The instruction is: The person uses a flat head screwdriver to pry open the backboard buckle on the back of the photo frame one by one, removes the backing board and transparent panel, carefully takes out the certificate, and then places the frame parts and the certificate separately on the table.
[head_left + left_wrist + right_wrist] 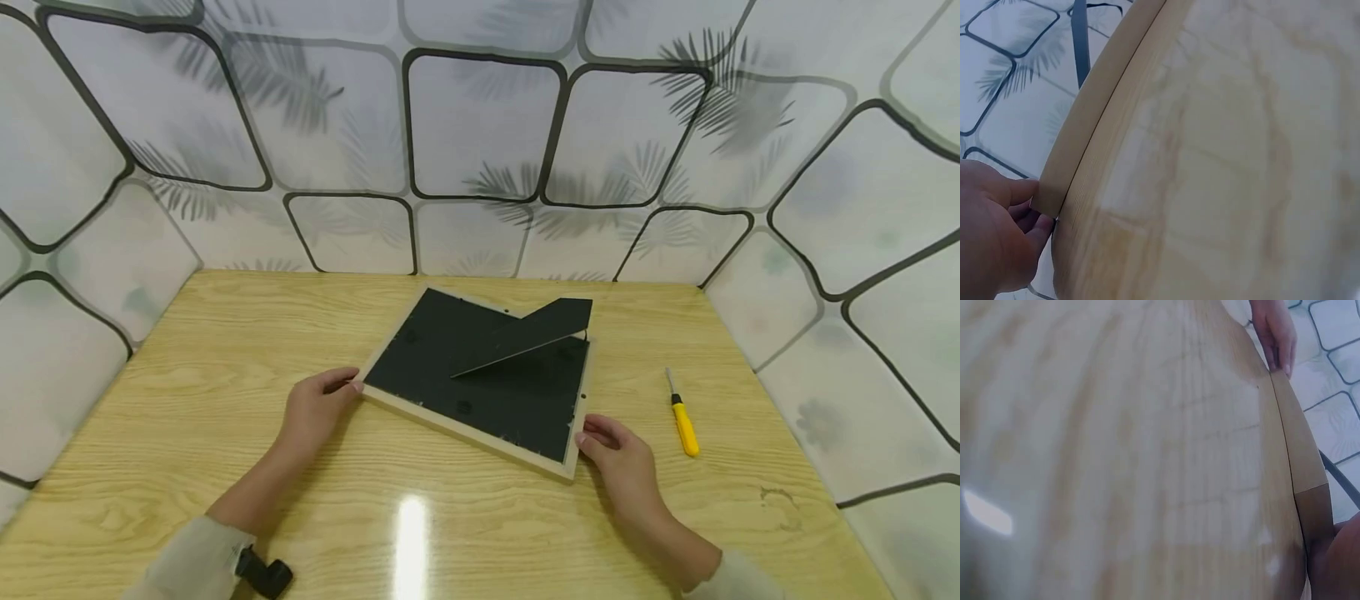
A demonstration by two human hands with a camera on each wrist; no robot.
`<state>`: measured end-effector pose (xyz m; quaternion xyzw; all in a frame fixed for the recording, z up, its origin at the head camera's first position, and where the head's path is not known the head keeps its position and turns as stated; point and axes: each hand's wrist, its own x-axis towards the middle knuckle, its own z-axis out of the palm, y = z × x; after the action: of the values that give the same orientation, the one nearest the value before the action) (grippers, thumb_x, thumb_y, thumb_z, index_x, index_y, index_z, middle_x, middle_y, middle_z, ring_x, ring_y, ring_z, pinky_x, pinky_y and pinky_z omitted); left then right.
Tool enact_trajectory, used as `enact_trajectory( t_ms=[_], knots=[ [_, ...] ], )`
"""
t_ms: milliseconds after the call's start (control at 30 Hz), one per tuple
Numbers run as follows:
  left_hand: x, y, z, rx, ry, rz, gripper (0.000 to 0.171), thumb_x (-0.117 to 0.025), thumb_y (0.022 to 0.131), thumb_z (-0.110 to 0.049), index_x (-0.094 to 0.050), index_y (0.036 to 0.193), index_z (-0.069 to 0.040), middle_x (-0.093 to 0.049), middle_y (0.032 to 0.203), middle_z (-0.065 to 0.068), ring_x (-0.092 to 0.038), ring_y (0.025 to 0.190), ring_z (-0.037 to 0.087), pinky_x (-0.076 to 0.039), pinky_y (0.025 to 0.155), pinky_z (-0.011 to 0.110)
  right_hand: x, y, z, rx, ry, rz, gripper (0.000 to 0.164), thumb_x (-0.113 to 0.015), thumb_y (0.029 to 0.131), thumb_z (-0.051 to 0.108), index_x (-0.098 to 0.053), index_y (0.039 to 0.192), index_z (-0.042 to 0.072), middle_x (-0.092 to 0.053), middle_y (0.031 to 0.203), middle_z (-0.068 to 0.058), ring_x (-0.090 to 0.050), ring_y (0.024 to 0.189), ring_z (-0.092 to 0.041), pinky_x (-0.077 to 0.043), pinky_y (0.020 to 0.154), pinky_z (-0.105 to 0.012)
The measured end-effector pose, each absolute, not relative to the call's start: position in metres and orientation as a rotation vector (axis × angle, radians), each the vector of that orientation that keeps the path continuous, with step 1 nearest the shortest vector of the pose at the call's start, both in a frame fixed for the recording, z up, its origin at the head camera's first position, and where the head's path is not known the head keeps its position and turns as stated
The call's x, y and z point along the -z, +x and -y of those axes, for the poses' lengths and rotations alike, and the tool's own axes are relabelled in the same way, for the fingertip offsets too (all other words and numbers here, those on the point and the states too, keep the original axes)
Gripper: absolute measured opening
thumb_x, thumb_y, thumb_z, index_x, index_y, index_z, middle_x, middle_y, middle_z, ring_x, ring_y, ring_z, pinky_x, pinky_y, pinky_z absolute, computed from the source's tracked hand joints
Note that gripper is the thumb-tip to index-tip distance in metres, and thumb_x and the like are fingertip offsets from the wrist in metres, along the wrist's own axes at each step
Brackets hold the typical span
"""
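Observation:
A picture frame [459,428] with a light wooden rim lies back side up on the table, turned at a slant. Its black backing board [420,342] faces up, and a black easel stand [551,323] tilts up from it. At the frame's left corner, my left hand [318,408] pinches the rim between thumb and fingers. My right hand [622,467] holds the right edge close to the near corner, thumb on the rim. Both wrist views show the frame's side [1085,125] low along the tabletop; the right wrist view catches only part of the right hand [1342,559].
A screwdriver [684,429] with a yellow handle lies to the right of the frame. The wood-grain table [225,333] is bounded at the back and sides by patterned white walls [480,125]. A black device [262,573] sits at the left wrist.

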<state>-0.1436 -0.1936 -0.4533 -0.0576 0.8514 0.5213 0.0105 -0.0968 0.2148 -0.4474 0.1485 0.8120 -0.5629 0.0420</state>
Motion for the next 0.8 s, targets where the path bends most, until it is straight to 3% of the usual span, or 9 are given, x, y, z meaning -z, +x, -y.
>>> enact_trajectory(
  t_ms=[233,500,700,800],
  knots=[
    [0.452,-0.138,0.196,-1.642,-0.216,-2.672,0.046,-0.06,0.103,-0.031,-0.059,0.14,-0.004,-0.063,0.135,0.018,-0.06,0.12,0.028,-0.048,0.079,0.011,0.445,-0.103,-0.217,1.74,0.38,-2.483,0.04,-0.063,0.101,0.02,-0.059,0.138,0.007,-0.064,0.133,-0.013,-0.063,0.11,-0.012,-0.053,0.086,-0.012],
    [0.448,-0.12,0.178,-1.803,-0.367,-2.565,0.05,-0.061,0.102,-0.022,-0.05,0.147,-0.002,-0.062,0.134,0.02,-0.057,0.125,0.028,-0.046,0.079,0.006,0.442,-0.153,-0.235,1.773,0.291,-2.53,0.041,-0.06,0.103,0.02,-0.057,0.139,0.001,-0.06,0.133,-0.019,-0.063,0.097,-0.004,-0.055,0.084,-0.014],
    [0.45,-0.116,0.169,-1.891,-0.412,-2.532,0.052,-0.062,0.102,-0.02,-0.049,0.148,-0.001,-0.058,0.138,0.021,-0.055,0.126,0.029,-0.044,0.08,0.003,0.444,-0.191,-0.245,1.695,0.269,-2.669,0.044,-0.059,0.103,0.021,-0.055,0.142,0.0,-0.059,0.138,-0.019,-0.058,0.116,-0.019,-0.048,0.086,-0.008],
    [0.451,-0.117,0.165,-1.928,-0.428,-2.517,0.054,-0.062,0.101,-0.019,-0.046,0.15,-0.001,-0.055,0.142,0.02,-0.054,0.129,0.029,-0.043,0.08,0.002,0.446,-0.205,-0.248,1.658,0.252,-2.707,0.046,-0.056,0.104,0.023,-0.053,0.145,0.001,-0.057,0.141,-0.018,-0.054,0.126,-0.026,-0.045,0.092,-0.012]
  ],
)
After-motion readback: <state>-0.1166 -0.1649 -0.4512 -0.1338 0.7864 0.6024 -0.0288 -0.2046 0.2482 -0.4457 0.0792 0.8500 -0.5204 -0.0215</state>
